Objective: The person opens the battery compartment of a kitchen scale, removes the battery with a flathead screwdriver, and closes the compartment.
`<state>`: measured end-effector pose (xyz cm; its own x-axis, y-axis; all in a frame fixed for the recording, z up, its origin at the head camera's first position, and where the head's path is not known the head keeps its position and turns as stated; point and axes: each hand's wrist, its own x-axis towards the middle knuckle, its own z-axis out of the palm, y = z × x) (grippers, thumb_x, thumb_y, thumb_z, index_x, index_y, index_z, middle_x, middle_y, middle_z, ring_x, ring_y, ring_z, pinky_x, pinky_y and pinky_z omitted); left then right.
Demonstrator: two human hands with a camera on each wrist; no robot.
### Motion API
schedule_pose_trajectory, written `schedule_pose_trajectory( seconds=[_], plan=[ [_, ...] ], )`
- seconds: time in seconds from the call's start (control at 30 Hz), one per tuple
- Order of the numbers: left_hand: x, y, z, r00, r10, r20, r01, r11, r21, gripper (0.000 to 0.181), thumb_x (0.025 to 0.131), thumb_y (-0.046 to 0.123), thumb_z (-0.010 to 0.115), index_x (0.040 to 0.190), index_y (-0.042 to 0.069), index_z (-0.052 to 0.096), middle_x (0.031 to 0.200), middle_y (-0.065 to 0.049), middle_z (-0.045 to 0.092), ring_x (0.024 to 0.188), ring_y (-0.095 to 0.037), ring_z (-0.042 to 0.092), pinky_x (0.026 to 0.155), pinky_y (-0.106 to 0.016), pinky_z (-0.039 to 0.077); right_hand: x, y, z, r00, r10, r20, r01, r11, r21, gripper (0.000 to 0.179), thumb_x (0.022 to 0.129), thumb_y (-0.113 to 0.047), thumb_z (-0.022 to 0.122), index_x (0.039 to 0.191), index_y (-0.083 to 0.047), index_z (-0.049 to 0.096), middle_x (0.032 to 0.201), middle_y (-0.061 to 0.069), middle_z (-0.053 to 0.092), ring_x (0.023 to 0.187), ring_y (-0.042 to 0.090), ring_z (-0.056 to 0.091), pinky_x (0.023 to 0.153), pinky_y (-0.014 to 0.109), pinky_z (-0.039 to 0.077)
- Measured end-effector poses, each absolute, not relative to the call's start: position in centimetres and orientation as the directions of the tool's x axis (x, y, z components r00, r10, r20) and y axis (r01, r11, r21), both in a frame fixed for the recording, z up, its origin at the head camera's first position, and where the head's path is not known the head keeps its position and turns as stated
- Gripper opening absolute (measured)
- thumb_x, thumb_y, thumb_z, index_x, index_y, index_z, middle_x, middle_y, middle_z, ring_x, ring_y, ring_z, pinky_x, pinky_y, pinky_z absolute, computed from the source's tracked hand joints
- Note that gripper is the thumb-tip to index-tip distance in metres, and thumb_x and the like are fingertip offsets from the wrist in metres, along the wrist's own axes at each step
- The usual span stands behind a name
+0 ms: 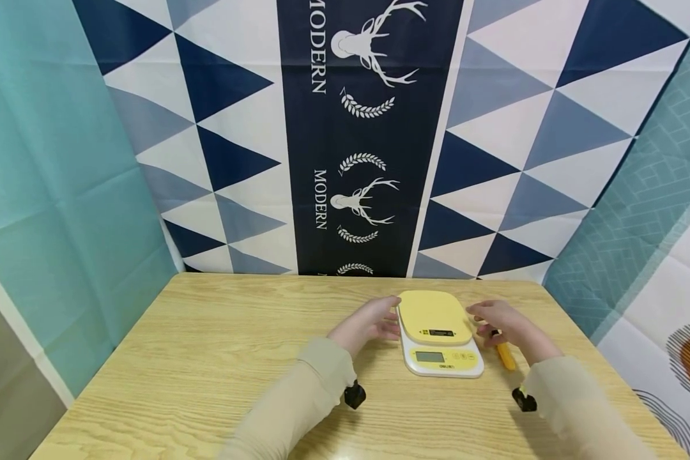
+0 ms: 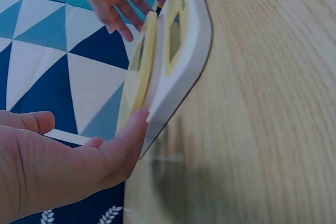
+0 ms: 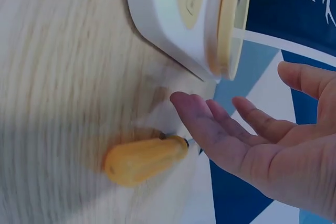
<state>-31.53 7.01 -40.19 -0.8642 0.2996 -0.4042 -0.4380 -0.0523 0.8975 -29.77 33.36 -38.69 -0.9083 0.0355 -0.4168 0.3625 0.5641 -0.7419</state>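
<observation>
A yellow and white kitchen scale [image 1: 435, 314] with a small grey display lies flat on the table. My left hand [image 1: 374, 321] is at its left edge, fingers extended. In the left wrist view, a fingertip of the left hand [image 2: 89, 161] overlaps the scale's rim [image 2: 197, 30]; whether it touches, I cannot tell. To the right of the scale, my right hand [image 1: 503, 321] hangs with loosely bent fingers, holding nothing. Beneath the right hand lies a tool with a yellow handle [image 3: 144, 161]. Its thin metal shaft is mostly hidden behind the fingers of the right hand [image 3: 262, 145].
The wooden table [image 1: 207, 358] ends at a patterned cloth backdrop [image 1: 362, 140]. Teal hangings [image 1: 63, 160] stand along the left side, and another patterned cloth [image 1: 661, 255] borders the right. A dark wrist device [image 1: 354, 395] sits under the left cuff.
</observation>
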Motion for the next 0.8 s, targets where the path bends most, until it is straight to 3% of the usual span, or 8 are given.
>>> schedule_pose_trajectory(
  seconds=[0.2, 0.37, 0.5, 0.57, 0.67, 0.8],
  plan=[
    [-32.1, 7.4, -41.1, -0.862, 0.263, -0.434, -0.467, -0.076, 0.881, 0.045, 0.088, 0.029, 0.050, 0.127, 0.007, 0.045, 0.113, -0.026, 0.049, 0.092, -0.036, 0.054, 0.076, -0.048, 0.052, -30.3, 32.6, -39.3, -0.905, 0.041, -0.424, 0.367, 0.581, -0.726, 0.055, 0.090, -0.037, 0.047, 0.122, 0.007, 0.037, 0.100, 0.019, 0.047, 0.075, 0.021, 0.051, 0.068, 0.035, 0.054],
    [-32.6, 7.4, -41.8, -0.854, 0.264, -0.448, -0.479, -0.061, 0.876, 0.045, 0.088, 0.029, 0.050, 0.125, 0.003, 0.047, 0.111, -0.023, 0.049, 0.092, -0.034, 0.053, 0.078, -0.047, 0.052, -31.0, 32.2, -39.8, -0.888, 0.075, -0.454, 0.419, 0.536, -0.733, 0.037, 0.090, -0.037, 0.047, 0.092, 0.000, 0.046, 0.068, 0.006, 0.047, 0.057, 0.014, 0.046, 0.054, 0.027, 0.049],
    [-32.6, 7.5, -42.0, -0.853, 0.268, -0.447, -0.477, -0.056, 0.877, 0.050, 0.088, 0.030, 0.051, 0.126, -0.001, 0.044, 0.109, -0.021, 0.050, 0.090, -0.033, 0.054, 0.078, -0.045, 0.052, -31.4, 32.4, -40.1, -0.873, 0.105, -0.476, 0.458, 0.512, -0.727, 0.036, 0.091, -0.040, 0.043, 0.077, -0.007, 0.046, 0.062, 0.003, 0.046, 0.052, 0.012, 0.046, 0.050, 0.025, 0.047],
    [-32.6, 7.7, -42.1, -0.851, 0.265, -0.453, -0.483, -0.056, 0.874, 0.052, 0.088, 0.030, 0.051, 0.126, -0.003, 0.042, 0.107, -0.020, 0.050, 0.088, -0.032, 0.054, 0.078, -0.044, 0.052, -31.5, 32.6, -40.4, -0.868, 0.107, -0.485, 0.469, 0.499, -0.729, 0.039, 0.091, -0.043, 0.040, 0.082, -0.006, 0.047, 0.068, 0.004, 0.046, 0.058, 0.014, 0.048, 0.054, 0.027, 0.049],
    [-32.5, 8.0, -42.2, -0.852, 0.249, -0.461, -0.489, -0.060, 0.870, 0.054, 0.088, 0.031, 0.052, 0.125, -0.007, 0.040, 0.104, -0.019, 0.050, 0.084, -0.030, 0.053, 0.077, -0.044, 0.052, -32.0, 33.1, -40.9, -0.854, 0.124, -0.506, 0.500, 0.465, -0.730, 0.050, 0.090, -0.048, 0.039, 0.101, -0.001, 0.048, 0.079, 0.006, 0.047, 0.067, 0.017, 0.049, 0.060, 0.028, 0.051],
    [-32.6, 8.3, -42.3, -0.856, 0.222, -0.467, -0.493, -0.079, 0.866, 0.057, 0.088, 0.032, 0.052, 0.122, -0.012, 0.039, 0.099, -0.019, 0.049, 0.079, -0.031, 0.053, 0.075, -0.044, 0.053, -32.4, 33.5, -41.3, -0.845, 0.097, -0.526, 0.511, 0.436, -0.741, 0.066, 0.088, -0.053, 0.040, 0.123, 0.003, 0.037, 0.091, 0.008, 0.046, 0.075, 0.020, 0.050, 0.067, 0.030, 0.053]
  ],
)
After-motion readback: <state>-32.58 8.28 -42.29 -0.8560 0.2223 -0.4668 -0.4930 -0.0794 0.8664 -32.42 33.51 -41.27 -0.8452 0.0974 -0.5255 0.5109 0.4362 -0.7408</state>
